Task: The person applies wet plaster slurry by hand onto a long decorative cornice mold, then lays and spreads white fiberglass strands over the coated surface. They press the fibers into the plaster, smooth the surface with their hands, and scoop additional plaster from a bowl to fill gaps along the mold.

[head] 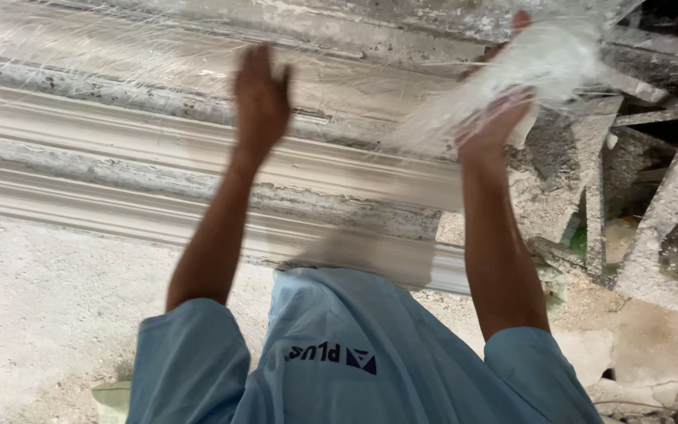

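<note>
White glass-fibre matting (523, 67) is bunched in the right hand (492, 118), whose fingers close around the wad, while the left hand (260, 98) lies open and flat on the long plaster moulding (119, 149), with loose strands (80, 47) spread beyond its fingertips. Pulled too fast, the wad could, I judge, tear or drag those strands out of place. Room lies open to the left hand's outer side, but rough plaster-caked frames (653, 204) crowd close outside the right hand.
</note>
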